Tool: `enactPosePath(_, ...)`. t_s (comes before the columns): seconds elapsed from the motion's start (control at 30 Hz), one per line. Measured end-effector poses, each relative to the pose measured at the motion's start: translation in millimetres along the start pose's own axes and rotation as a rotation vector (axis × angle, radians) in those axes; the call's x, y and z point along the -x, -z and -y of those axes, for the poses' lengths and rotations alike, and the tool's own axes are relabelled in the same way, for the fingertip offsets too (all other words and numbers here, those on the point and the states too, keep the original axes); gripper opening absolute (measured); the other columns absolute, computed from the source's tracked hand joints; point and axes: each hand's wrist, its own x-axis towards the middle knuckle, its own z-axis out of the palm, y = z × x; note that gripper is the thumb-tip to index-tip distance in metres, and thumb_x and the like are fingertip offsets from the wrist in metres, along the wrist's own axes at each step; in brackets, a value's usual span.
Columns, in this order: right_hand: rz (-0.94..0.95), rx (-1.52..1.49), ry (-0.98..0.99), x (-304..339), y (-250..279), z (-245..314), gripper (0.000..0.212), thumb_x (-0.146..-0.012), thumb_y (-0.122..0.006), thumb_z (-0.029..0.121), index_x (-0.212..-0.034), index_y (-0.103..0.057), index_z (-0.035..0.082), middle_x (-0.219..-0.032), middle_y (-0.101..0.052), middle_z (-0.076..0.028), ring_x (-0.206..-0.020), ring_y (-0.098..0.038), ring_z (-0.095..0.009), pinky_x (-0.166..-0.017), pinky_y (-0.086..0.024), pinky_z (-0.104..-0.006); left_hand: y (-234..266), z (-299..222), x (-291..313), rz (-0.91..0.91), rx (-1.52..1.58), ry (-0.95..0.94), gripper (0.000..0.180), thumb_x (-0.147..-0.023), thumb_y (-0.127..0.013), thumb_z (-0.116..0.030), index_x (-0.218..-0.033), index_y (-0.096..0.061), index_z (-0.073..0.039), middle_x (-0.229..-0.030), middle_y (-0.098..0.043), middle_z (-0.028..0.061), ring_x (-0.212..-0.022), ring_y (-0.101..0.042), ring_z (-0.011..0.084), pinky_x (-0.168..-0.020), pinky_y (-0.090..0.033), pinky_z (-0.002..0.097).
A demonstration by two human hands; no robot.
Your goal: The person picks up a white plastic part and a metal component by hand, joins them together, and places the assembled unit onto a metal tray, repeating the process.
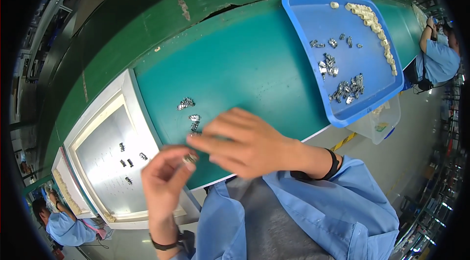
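Observation:
My left hand (164,176) is closed, pinching a small cream-coloured cylindrical piece with metal in it (189,158) between thumb and fingers. Just above and to the right of it, my right hand (245,143) reaches across the table with its fingers stretched out. Its fingertips are beside small shiny metal parts (195,125) on the green surface; I see nothing held in them. A little farther off lies another small heap of metal parts (185,103).
A blue tray (313,91) at the right carries metal parts and a curved row of cream cylinders (377,27). A white-framed panel (103,181) at the left bears several dark metal parts. A clear bin (387,120) stands below the tray. People sit at far left and far right.

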Motion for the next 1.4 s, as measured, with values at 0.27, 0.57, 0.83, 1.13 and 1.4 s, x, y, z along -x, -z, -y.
enactPosePath(0.27, 0.064, 0.299, -0.035, 10, -25, -30, 0.025, -0.083, -0.075, 0.014, -0.108, -0.075, 0.009, -0.117, -0.062, -0.01, -0.113, -0.058, -0.026, -0.095, -0.046, -0.0406, 15, -54, -200, -0.063, -0.642, -0.485, 0.018, -0.089, -0.073, -0.007, -0.106, -0.071, -0.001, -0.095, -0.069, 0.0047, -0.088, -0.061, 0.0143, -0.082, -0.051, 0.0311)
enactPosePath(0.57, 0.11, 0.269, -0.033, 17, -27, -38, 0.017, -0.081, -0.073, 0.009, -0.098, -0.073, 0.006, -0.108, -0.065, -0.005, -0.105, -0.061, -0.022, -0.091, -0.047, -0.038, -5, -44, -330, -0.09, -0.906, -0.416, 0.034, -0.086, -0.078, -0.009, -0.117, -0.07, -0.002, -0.097, -0.067, 0.0047, -0.086, -0.058, 0.015, -0.084, -0.051, 0.0299)
enactPosePath(0.83, 0.025, 0.107, -0.021, 15, -24, -44, 0.016, -0.079, -0.074, -0.001, -0.094, -0.07, 0.002, -0.094, -0.069, -0.009, -0.086, -0.065, -0.027, -0.08, -0.05, -0.0414, 15, -66, -226, -0.22, -0.838, -0.806, 0.055, -0.087, -0.079, -0.017, -0.137, -0.06, -0.004, -0.118, -0.066, 0.0135, -0.104, -0.065, 0.0285, -0.093, -0.054, 0.039)
enactPosePath(1.13, 0.055, 0.003, -0.108, 9, -23, -27, 0.015, -0.084, -0.074, -0.007, -0.098, -0.071, -0.001, -0.092, -0.068, -0.014, -0.082, -0.065, -0.03, -0.073, -0.05, -0.039, 261, 12, 63, -1.13, -1.39, -0.45, 0.018, -0.097, -0.069, -0.015, -0.112, -0.072, -0.005, -0.109, -0.073, 0.0125, -0.105, -0.069, 0.0288, -0.091, -0.052, 0.0394)
enactPosePath(1.4, 0.029, -0.018, -0.197, 8, -30, -28, 0.014, -0.087, -0.071, -0.008, -0.1, -0.071, -0.004, -0.095, -0.069, -0.014, -0.084, -0.066, -0.028, -0.073, -0.052, -0.0355, 331, 109, 184, -1.53, -1.751, 0.317, 0.022, -0.088, -0.072, -0.028, -0.102, -0.073, -0.01, -0.107, -0.068, 0.009, -0.106, -0.063, 0.033, -0.087, -0.049, 0.0479)
